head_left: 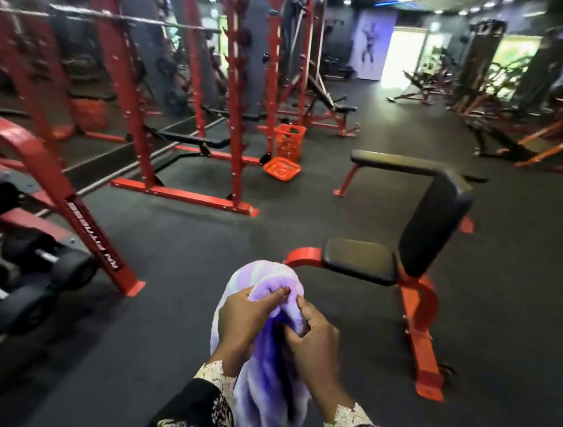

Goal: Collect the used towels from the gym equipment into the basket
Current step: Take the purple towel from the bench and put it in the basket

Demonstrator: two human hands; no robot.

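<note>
Towel (265, 404): you are gripping it bunched in both hands, left hand (245, 320) and right hand (315, 344) close together, length hanging down. Basket (288, 141): standing far, straight ahead, neither hand nearer.

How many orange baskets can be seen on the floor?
2. A tall basket stands by the red rack; a shallow basket lies just in front of it. The orange blur at left looks like a mirror reflection.
</note>
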